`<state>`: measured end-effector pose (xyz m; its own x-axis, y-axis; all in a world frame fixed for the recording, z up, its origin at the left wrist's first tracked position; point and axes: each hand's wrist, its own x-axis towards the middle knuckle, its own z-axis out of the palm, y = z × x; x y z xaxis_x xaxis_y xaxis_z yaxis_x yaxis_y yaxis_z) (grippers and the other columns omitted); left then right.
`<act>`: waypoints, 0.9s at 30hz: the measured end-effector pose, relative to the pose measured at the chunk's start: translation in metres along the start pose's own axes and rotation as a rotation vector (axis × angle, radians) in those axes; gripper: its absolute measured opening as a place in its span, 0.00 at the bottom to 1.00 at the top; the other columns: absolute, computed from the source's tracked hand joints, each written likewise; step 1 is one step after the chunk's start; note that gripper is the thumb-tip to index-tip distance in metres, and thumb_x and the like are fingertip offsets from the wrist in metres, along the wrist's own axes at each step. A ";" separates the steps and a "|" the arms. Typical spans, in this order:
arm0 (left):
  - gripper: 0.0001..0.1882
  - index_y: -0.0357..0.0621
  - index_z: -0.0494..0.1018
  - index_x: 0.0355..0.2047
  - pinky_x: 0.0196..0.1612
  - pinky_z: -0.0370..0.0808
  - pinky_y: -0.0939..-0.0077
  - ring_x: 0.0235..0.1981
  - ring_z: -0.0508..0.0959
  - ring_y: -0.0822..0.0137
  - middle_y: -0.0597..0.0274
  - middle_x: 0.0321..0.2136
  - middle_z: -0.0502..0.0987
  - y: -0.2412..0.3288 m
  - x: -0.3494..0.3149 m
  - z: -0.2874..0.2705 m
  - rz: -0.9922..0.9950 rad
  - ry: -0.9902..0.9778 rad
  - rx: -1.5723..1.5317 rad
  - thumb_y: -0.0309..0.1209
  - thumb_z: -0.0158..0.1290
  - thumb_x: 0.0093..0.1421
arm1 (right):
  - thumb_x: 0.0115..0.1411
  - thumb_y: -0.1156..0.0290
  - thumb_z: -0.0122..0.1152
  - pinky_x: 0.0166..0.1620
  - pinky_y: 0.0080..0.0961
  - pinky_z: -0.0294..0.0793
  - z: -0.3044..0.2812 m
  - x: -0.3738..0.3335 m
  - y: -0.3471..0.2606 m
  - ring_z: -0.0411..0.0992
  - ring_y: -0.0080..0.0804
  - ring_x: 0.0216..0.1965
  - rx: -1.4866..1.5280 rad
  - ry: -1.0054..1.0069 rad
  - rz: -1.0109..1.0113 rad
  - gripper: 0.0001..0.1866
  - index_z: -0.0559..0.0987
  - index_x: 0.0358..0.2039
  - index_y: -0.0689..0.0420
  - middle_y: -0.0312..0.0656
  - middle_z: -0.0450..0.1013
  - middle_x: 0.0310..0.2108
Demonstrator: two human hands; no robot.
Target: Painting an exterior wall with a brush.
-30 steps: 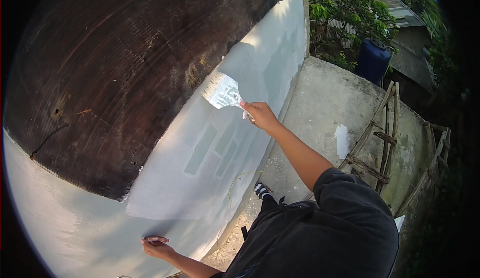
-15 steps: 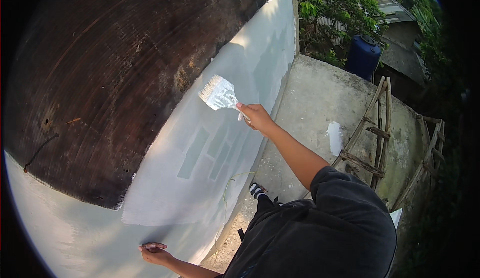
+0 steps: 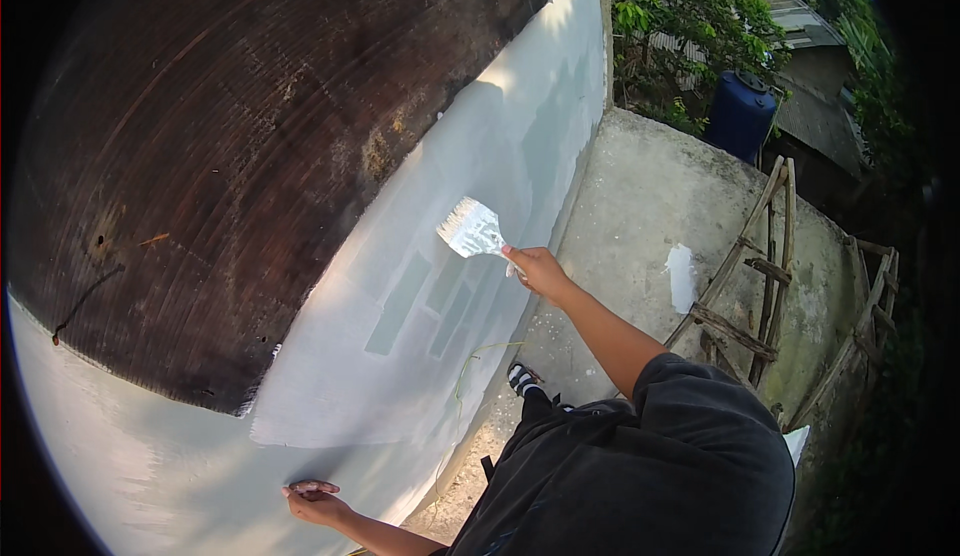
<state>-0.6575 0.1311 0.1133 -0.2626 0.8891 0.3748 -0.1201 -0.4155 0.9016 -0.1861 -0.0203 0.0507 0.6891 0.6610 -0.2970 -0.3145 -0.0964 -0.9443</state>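
Observation:
A wide flat paintbrush (image 3: 474, 230), its bristles and ferrule coated in white paint, is in my right hand (image 3: 540, 274). My fingers close round its handle, and the bristles point up and left, in front of the wall (image 3: 340, 396). That wall carries white paint, with grey-green patches showing through it. Low on the left, my left hand (image 3: 316, 506) is close to the wall's lower part. Its fingers are curled back and look stained; whether anything lies inside them is hidden.
A dark, ribbed brown panel (image 3: 230, 156) covers the upper left, bordering the painted area. Rough wooden ladder-like frames (image 3: 735, 326) stand on the concrete floor (image 3: 640, 186) at right, near a white paint splash (image 3: 681, 278). Beyond are a blue water tank (image 3: 740, 116) and trees. A thin greenish string (image 3: 465, 366) hangs by the wall.
My right hand has moved down and slightly right with the paintbrush, away from the brown panel's edge. The view has shifted slightly; my left hand keeps nearly the same place.

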 end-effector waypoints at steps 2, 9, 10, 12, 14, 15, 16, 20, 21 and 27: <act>0.27 0.42 0.62 0.13 0.06 0.60 0.79 0.04 0.61 0.69 0.63 0.08 0.62 0.001 0.000 -0.004 0.019 0.001 0.015 0.46 0.39 0.64 | 0.60 0.49 0.52 0.13 0.18 0.42 0.004 0.000 -0.033 0.47 0.15 0.09 0.070 -0.049 -0.100 0.25 0.73 0.20 0.59 0.28 0.53 0.08; 0.27 0.42 0.62 0.13 0.06 0.59 0.80 0.04 0.61 0.69 0.63 0.07 0.62 0.005 -0.004 0.005 0.033 0.004 0.042 0.47 0.39 0.64 | 0.60 0.49 0.50 0.14 0.18 0.42 0.016 0.016 -0.092 0.46 0.15 0.09 0.080 -0.111 -0.215 0.24 0.73 0.20 0.59 0.27 0.53 0.08; 0.27 0.42 0.62 0.13 0.06 0.58 0.80 0.04 0.61 0.69 0.63 0.07 0.61 0.005 -0.004 0.006 0.027 0.013 0.033 0.47 0.39 0.64 | 0.60 0.49 0.51 0.14 0.18 0.43 0.016 0.018 -0.089 0.47 0.15 0.09 0.059 -0.115 -0.196 0.25 0.73 0.20 0.59 0.27 0.53 0.08; 0.27 0.42 0.62 0.13 0.06 0.58 0.80 0.04 0.61 0.69 0.63 0.07 0.61 0.007 -0.005 0.009 0.022 0.025 0.025 0.47 0.39 0.64 | 0.60 0.49 0.51 0.14 0.18 0.43 0.014 0.023 -0.062 0.47 0.15 0.09 0.043 -0.106 -0.165 0.24 0.73 0.20 0.59 0.27 0.53 0.08; 0.27 0.42 0.62 0.13 0.07 0.58 0.80 0.03 0.62 0.70 0.63 0.07 0.61 0.011 -0.007 0.012 0.009 0.030 0.044 0.47 0.39 0.64 | 0.60 0.49 0.52 0.15 0.18 0.44 0.003 0.026 -0.024 0.47 0.15 0.09 0.025 -0.093 -0.133 0.24 0.74 0.21 0.59 0.27 0.53 0.08; 0.27 0.42 0.62 0.13 0.07 0.58 0.80 0.03 0.62 0.70 0.63 0.07 0.61 0.012 -0.007 0.012 0.010 0.032 0.043 0.47 0.39 0.64 | 0.59 0.50 0.52 0.15 0.18 0.44 -0.005 0.027 -0.004 0.47 0.15 0.09 -0.038 -0.075 -0.111 0.24 0.74 0.21 0.60 0.27 0.53 0.08; 0.27 0.42 0.62 0.13 0.07 0.58 0.81 0.03 0.61 0.70 0.64 0.07 0.61 0.012 -0.007 0.013 0.000 0.045 0.027 0.47 0.39 0.64 | 0.59 0.50 0.53 0.15 0.18 0.44 -0.009 0.025 0.002 0.48 0.15 0.10 -0.100 -0.057 -0.088 0.24 0.74 0.21 0.60 0.27 0.53 0.08; 0.27 0.43 0.61 0.13 0.07 0.58 0.81 0.03 0.61 0.70 0.64 0.07 0.61 0.012 -0.007 0.011 0.013 0.044 0.060 0.47 0.39 0.64 | 0.59 0.51 0.54 0.16 0.18 0.44 -0.013 0.021 -0.006 0.48 0.15 0.10 -0.071 -0.016 -0.072 0.23 0.74 0.20 0.60 0.27 0.52 0.08; 0.27 0.43 0.61 0.13 0.07 0.58 0.81 0.03 0.61 0.70 0.64 0.07 0.61 0.012 -0.006 0.009 0.014 0.036 0.061 0.47 0.39 0.64 | 0.59 0.51 0.53 0.16 0.18 0.45 -0.010 0.022 -0.024 0.48 0.15 0.10 -0.037 -0.033 -0.122 0.23 0.74 0.20 0.60 0.27 0.52 0.08; 0.23 0.44 0.61 0.15 0.08 0.58 0.82 0.05 0.60 0.72 0.65 0.09 0.61 0.007 -0.007 0.011 0.022 -0.004 0.019 0.44 0.39 0.64 | 0.60 0.49 0.51 0.15 0.18 0.46 -0.002 0.033 -0.095 0.49 0.15 0.10 0.001 -0.057 -0.268 0.25 0.75 0.21 0.60 0.28 0.53 0.09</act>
<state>-0.6462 0.1243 0.1192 -0.2616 0.8804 0.3955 -0.0958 -0.4314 0.8971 -0.1321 0.0096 0.1300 0.7103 0.7033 -0.0280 -0.1267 0.0886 -0.9880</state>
